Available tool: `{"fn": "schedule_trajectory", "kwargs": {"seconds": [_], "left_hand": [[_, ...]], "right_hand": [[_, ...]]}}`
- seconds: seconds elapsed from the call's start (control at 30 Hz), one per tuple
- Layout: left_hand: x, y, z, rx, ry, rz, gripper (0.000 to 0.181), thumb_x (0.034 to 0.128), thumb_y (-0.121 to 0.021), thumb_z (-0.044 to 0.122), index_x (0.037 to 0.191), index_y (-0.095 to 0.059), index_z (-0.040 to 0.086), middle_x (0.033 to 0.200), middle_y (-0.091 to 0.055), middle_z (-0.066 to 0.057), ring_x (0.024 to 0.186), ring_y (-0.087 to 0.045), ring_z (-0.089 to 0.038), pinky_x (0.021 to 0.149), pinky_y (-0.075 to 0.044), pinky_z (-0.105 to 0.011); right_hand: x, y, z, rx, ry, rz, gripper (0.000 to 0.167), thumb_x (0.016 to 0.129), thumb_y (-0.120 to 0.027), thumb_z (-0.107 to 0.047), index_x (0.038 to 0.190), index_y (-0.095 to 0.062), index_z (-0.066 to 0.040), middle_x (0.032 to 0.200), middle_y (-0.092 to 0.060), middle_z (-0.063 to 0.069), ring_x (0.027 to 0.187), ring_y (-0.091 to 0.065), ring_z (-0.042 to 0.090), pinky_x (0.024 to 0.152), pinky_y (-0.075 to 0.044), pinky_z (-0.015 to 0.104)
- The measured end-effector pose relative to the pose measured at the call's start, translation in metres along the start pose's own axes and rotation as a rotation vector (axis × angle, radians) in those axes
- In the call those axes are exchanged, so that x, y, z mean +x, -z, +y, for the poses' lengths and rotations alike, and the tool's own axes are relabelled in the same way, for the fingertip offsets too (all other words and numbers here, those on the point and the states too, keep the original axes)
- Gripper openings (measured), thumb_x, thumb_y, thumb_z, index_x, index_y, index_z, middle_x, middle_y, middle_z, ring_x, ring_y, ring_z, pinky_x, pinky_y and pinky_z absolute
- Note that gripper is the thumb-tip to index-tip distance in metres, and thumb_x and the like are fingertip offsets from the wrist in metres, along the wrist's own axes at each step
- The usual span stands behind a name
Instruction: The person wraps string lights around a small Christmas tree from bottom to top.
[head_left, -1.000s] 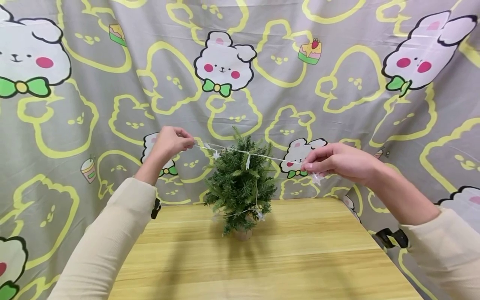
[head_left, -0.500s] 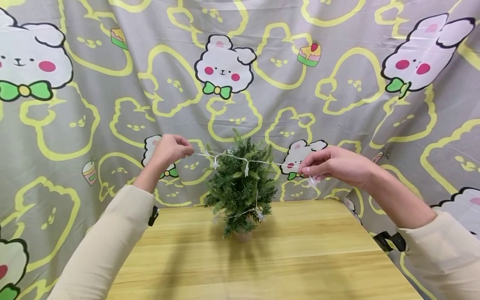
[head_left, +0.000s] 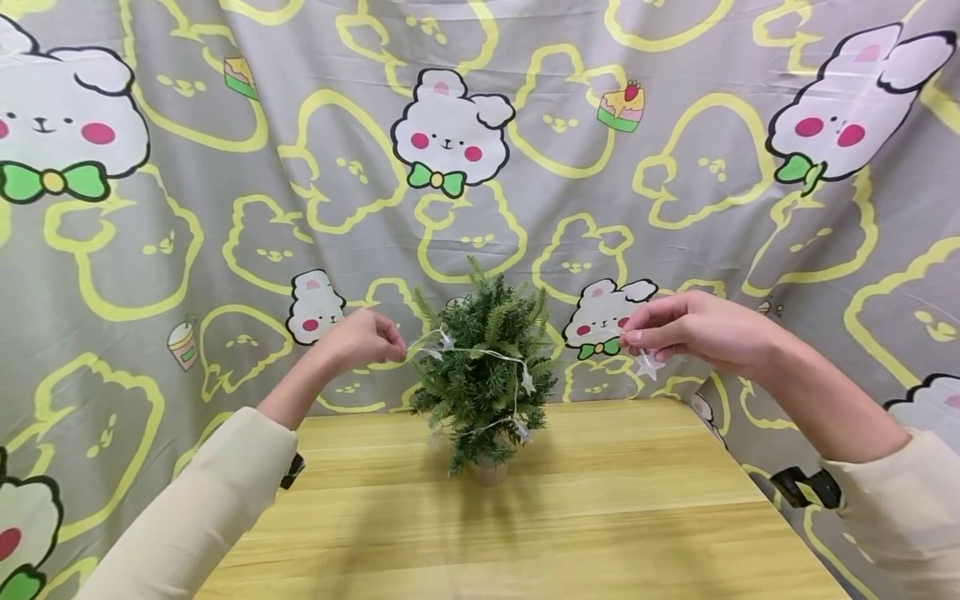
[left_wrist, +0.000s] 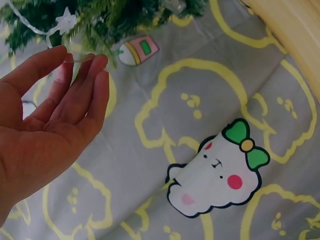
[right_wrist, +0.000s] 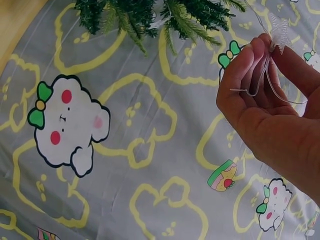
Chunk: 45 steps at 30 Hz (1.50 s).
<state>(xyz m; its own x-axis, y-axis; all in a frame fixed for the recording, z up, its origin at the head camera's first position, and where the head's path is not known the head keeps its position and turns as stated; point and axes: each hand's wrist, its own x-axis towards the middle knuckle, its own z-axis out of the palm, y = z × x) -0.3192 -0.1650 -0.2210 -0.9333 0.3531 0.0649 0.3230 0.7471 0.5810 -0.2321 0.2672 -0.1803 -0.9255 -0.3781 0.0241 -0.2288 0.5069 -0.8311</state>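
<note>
A small artificial Christmas tree [head_left: 480,387] stands upright in a light pot [head_left: 489,473]. White string lights [head_left: 487,352] with clear star lamps cross its front, with a lower strand near the base. At the tree's left, my left hand [head_left: 363,340] pinches the thin wire; in the left wrist view that wire [left_wrist: 80,61] runs between thumb and fingertips. Off to the right, my right hand [head_left: 701,333] pinches the string beside a star lamp [head_left: 649,363] hanging under the fingers. Loose wire [right_wrist: 265,80] dangles over the right palm. The tree's back is hidden.
The tree stands near the back of a wooden table [head_left: 600,508]. A grey curtain [head_left: 517,196] printed with yellow outlines and white rabbits hangs close behind and along both sides. Black straps [head_left: 806,487] show at the sleeves.
My left hand has come down and slightly right. The strand stretched before the treetop has dropped to lie lower across the tree's front. My right hand has shifted a little to the right.
</note>
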Motion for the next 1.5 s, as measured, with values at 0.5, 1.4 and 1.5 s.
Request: {"fn": "schedule_trajectory", "kwargs": {"seconds": [0.5, 1.4, 1.5], "left_hand": [[-0.008, -0.011, 0.000, 0.020, -0.033, 0.036, 0.007, 0.0866, -0.075, 0.012, 0.090, -0.076, 0.006, 0.113, -0.075, -0.012, 0.098, -0.069, -0.022, 0.085, -0.051, -0.037], [-0.015, -0.039, -0.011, 0.026, -0.018, -0.046, 0.004, 0.0870, -0.077, 0.018, 0.086, -0.077, 0.014, 0.087, -0.077, 0.003, 0.088, -0.066, -0.015, 0.084, -0.052, -0.039], [-0.014, -0.031, -0.013, 0.022, -0.006, -0.016, 0.004, 0.0878, -0.076, 0.018, 0.087, -0.077, 0.014, 0.090, -0.076, 0.002, 0.089, -0.066, -0.016, 0.081, -0.052, -0.036]], "right_hand": [[-0.009, 0.009, 0.009, -0.034, -0.032, 0.013, 0.024, 0.098, -0.067, -0.020, 0.112, -0.071, -0.001, 0.100, -0.064, 0.003, 0.084, -0.061, 0.018, 0.077, -0.055, 0.028], [-0.019, 0.017, 0.014, -0.141, -0.057, -0.156, 0.024, 0.099, -0.064, -0.023, 0.113, -0.070, -0.004, 0.097, -0.064, 0.005, 0.086, -0.061, 0.021, 0.080, -0.054, 0.035], [-0.019, 0.019, 0.013, -0.153, -0.051, -0.158, 0.023, 0.099, -0.064, -0.024, 0.112, -0.070, -0.005, 0.097, -0.063, 0.005, 0.089, -0.060, 0.022, 0.081, -0.053, 0.035]]}}
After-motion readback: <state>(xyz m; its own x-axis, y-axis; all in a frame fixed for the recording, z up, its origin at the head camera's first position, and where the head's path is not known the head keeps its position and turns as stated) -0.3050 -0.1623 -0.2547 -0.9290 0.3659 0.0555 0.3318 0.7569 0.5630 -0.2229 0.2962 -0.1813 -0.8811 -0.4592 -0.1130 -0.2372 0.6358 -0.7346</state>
